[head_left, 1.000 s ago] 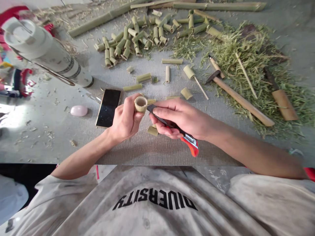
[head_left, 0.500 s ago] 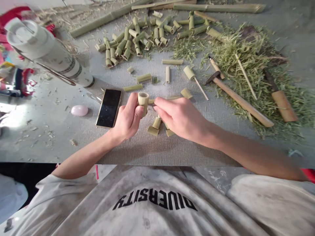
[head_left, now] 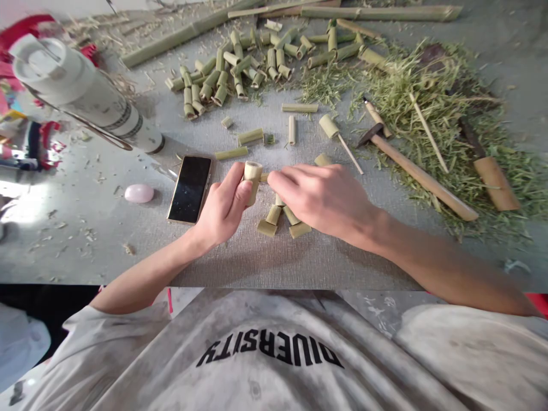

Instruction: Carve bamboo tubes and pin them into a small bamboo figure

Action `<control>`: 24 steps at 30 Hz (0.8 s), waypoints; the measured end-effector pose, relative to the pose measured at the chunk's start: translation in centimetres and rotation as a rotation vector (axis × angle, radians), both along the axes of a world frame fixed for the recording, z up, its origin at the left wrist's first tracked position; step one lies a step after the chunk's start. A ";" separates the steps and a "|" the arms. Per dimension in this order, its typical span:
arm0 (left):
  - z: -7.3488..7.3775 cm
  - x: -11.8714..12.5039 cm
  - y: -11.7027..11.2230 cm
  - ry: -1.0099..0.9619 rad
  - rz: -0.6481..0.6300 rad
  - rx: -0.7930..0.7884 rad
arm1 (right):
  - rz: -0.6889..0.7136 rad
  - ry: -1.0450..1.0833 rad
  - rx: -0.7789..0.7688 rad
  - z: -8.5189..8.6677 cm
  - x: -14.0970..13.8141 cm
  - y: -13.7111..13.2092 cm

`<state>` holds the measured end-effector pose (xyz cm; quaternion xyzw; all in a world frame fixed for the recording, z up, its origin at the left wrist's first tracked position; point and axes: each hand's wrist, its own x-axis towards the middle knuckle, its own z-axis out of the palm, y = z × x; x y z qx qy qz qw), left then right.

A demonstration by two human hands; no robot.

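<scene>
Between the thumb and fingers of my left hand is a short hollow bamboo tube, its open end facing up. My right hand is closed just to the right of it, the fingers pinched around a thin bamboo stick whose visible end meets the tube's side. Most of the stick is hidden by the right fingers. Below the hands, on the table, lie jointed bamboo pieces spread like two legs, with a short cut piece at the lower right; their upper part is partly covered by my right hand.
A black phone and a pink oval object lie left, near a tall white bottle. Many cut bamboo tubes are heaped behind. At right, a hammer and a wood-handled blade rest on green shavings.
The bamboo tube and my left hand have shifted slightly right. My right hand has turned a little, its back more toward the camera, showing more of the leg-like pieces below.
</scene>
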<state>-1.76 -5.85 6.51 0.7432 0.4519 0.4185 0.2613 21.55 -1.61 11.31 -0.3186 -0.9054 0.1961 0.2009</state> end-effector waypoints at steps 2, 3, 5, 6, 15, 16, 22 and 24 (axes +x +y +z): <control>-0.3 -0.1 -0.1 0.078 0.034 0.097 | 0.040 0.154 -0.344 0.0 -0.2 0.0; -0.4 -0.2 -0.2 0.109 0.049 0.138 | 0.087 0.249 -0.598 0.0 -0.4 -0.1; -0.5 -0.3 -0.4 0.130 0.073 0.205 | 0.214 0.403 -1.102 0.0 -0.7 -0.4; -0.5 -0.4 -0.5 0.120 0.083 0.228 | 0.271 0.448 -1.278 0.0 -0.9 -0.6; 1.1 0.2 -0.4 -0.223 -0.117 -0.253 | -0.009 0.031 0.063 0.1 0.0 -0.3; 1.0 0.2 -0.4 -0.237 -0.119 -0.271 | -0.001 0.027 0.075 0.1 0.0 -0.1; 0.0 -0.8 -0.3 0.099 0.041 0.235 | 0.282 0.436 -1.058 0.2 -1.0 -0.9; 0.2 -1.0 -0.1 0.091 0.036 0.273 | 0.314 0.453 -1.143 0.1 -1.1 -1.2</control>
